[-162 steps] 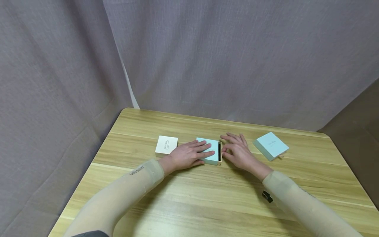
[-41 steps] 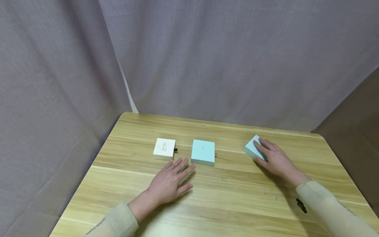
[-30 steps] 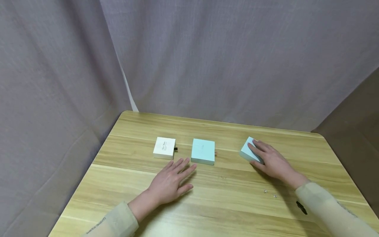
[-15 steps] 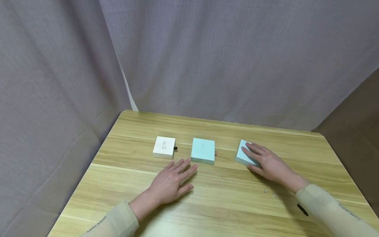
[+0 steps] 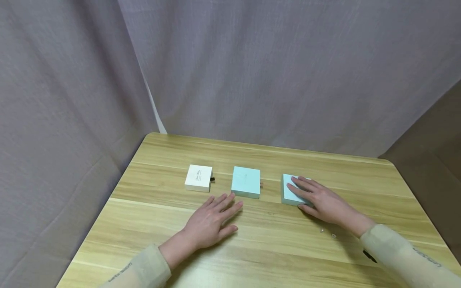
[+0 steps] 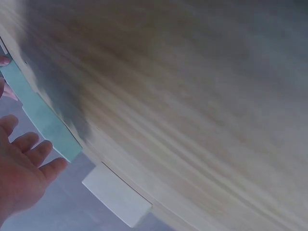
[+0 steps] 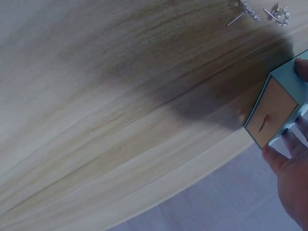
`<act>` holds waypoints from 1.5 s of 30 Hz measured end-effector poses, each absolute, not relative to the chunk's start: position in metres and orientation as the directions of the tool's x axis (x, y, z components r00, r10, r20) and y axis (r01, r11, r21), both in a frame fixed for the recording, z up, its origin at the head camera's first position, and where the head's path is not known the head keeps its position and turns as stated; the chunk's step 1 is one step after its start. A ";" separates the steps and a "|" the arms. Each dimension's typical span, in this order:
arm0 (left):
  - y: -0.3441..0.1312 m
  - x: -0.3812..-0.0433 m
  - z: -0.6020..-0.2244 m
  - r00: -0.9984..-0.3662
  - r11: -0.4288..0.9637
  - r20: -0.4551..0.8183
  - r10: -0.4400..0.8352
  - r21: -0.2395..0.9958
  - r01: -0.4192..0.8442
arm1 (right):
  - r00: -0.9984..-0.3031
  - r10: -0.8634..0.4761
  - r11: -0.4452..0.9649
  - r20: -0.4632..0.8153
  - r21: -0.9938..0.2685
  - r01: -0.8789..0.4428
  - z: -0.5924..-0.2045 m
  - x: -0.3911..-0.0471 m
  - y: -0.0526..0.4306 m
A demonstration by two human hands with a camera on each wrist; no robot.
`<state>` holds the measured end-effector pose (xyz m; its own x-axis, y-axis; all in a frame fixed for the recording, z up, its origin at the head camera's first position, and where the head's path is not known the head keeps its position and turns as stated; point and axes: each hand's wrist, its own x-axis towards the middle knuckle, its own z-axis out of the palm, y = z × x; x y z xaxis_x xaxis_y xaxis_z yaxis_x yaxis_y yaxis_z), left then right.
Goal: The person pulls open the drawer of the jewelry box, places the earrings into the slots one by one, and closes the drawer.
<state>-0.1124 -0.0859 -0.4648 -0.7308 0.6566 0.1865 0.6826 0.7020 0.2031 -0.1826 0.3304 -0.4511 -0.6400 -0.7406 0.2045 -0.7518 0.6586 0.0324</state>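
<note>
My right hand [image 5: 324, 202] grips a light blue drawer box [image 5: 289, 194] standing on the table at the right, thumb at its near side and fingers over its top. In the right wrist view the box's peach drawer front [image 7: 272, 113] with a small ribbon tab is flush with the sleeve. My left hand [image 5: 207, 222] hovers or rests over the table, fingers spread, holding nothing. Just beyond its fingertips is a second light blue box [image 5: 246, 182], its ribbon tab to the right. A white box [image 5: 199, 177] with dark lettering and a black tab stands to its left.
Two small silvery earring-like pieces with thin posts, one [image 7: 278, 14] and another [image 7: 248, 10], lie on the wooden table [image 5: 252, 248] near my right wrist. A black object [image 5: 369, 256] is partly under the right forearm. Grey curtains [image 5: 252, 72] hang behind the table.
My right hand has slid the right box leftward and turned it squarer to the others. Earlier, my left hand lay on the middle box with its drawer slightly out; that drawer is now in.
</note>
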 end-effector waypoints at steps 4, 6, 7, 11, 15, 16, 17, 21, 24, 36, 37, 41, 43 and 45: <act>-0.081 -0.112 -0.464 -0.726 0.697 0.188 0.662 0.202 0.688 | -0.634 -0.748 0.653 0.198 0.041 -0.757 -0.450 -0.183 0.331; -0.078 -0.112 -0.463 -0.722 0.694 0.184 0.667 0.200 0.692 | -0.632 -0.750 0.651 0.194 0.046 -0.758 -0.450 -0.183 0.331; -0.076 -0.112 -0.463 -0.720 0.692 0.182 0.670 0.200 0.694 | -0.632 -0.751 0.650 0.194 0.047 -0.758 -0.450 -0.183 0.331; -0.068 -0.113 -0.461 -0.710 0.685 0.170 0.684 0.186 0.704 | -0.632 -0.751 0.650 0.189 0.048 -0.758 -0.449 -0.183 0.331; -0.058 -0.114 -0.457 -0.694 0.673 0.160 0.702 0.169 0.720 | -0.642 -0.745 0.658 0.182 0.043 -0.752 -0.448 -0.183 0.330; -0.056 -0.115 -0.457 -0.688 0.668 0.160 0.708 0.165 0.726 | -0.648 -0.741 0.663 0.178 0.038 -0.748 -0.448 -0.182 0.329; -0.053 -0.115 -0.456 -0.682 0.663 0.158 0.714 0.162 0.731 | -0.654 -0.736 0.668 0.174 0.033 -0.744 -0.447 -0.182 0.329; -0.041 -0.119 -0.452 -0.653 0.636 0.159 0.740 0.147 0.757 | -0.692 -0.704 0.701 0.159 -0.003 -0.713 -0.445 -0.178 0.329; -0.031 -0.123 -0.449 -0.634 0.621 0.157 0.757 0.129 0.773 | -0.710 -0.682 0.717 0.177 -0.031 -0.696 -0.441 -0.176 0.331; 0.014 -0.142 -0.441 -0.556 0.559 0.127 0.821 0.017 0.829 | -0.744 -0.609 0.755 0.273 -0.089 -0.650 -0.427 -0.167 0.357; 0.017 -0.144 -0.440 -0.550 0.553 0.122 0.826 0.014 0.833 | -0.750 -0.603 0.759 0.272 -0.094 -0.644 -0.426 -0.166 0.359; 0.031 -0.151 -0.437 -0.532 0.535 0.103 0.840 0.001 0.845 | -0.767 -0.582 0.774 0.270 -0.107 -0.625 -0.424 -0.164 0.365; 0.038 -0.155 -0.435 -0.527 0.530 0.088 0.845 -0.009 0.848 | -0.779 -0.570 0.781 0.262 -0.122 -0.612 -0.424 -0.163 0.367; 0.044 -0.160 -0.434 -0.523 0.525 0.075 0.849 -0.014 0.851 | -0.792 -0.557 0.788 0.250 -0.140 -0.599 -0.423 -0.163 0.369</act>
<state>-0.1597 0.0441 -0.4338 -0.5229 0.8491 0.0752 0.8509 0.5252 -0.0144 -0.1627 0.3690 -0.4232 -0.7919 -0.5571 0.2500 -0.5989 0.7884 -0.1402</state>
